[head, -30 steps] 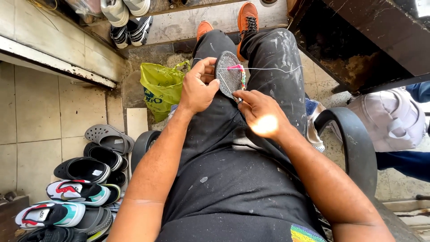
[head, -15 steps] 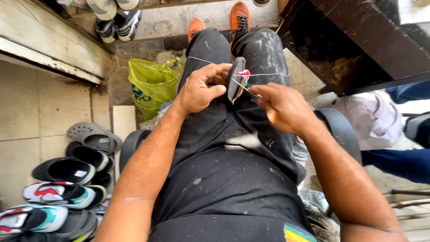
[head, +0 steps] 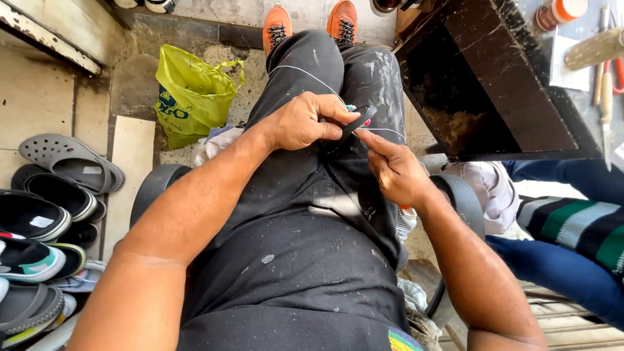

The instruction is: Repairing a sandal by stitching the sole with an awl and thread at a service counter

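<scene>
Both hands are working at frame centre: my left hand (head: pixel 300 122) is pinching a small dark shoe sole (head: pixel 356 123) over my lap, and my right hand (head: pixel 394 170), fingers pressed together, is pulling white thread (head: pixel 305 73). I'm judging the sole light and bendy, best gripped at its edge.

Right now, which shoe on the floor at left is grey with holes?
The clog farthest from the camera in the pile; only it is all grey with perforated top.

Black trousers (head: pixel 305 214) flecked with pale paint at centre; orange shoes (head: pixel 311 23) at 12 o'clock; yellow-green plastic bag (head: pixel 192 91) at 10 o'clock; green, white and navy striped sleeve (head: pixel 575 224) at 3 o'clock; white thread (head: pixel 305 73).
</scene>
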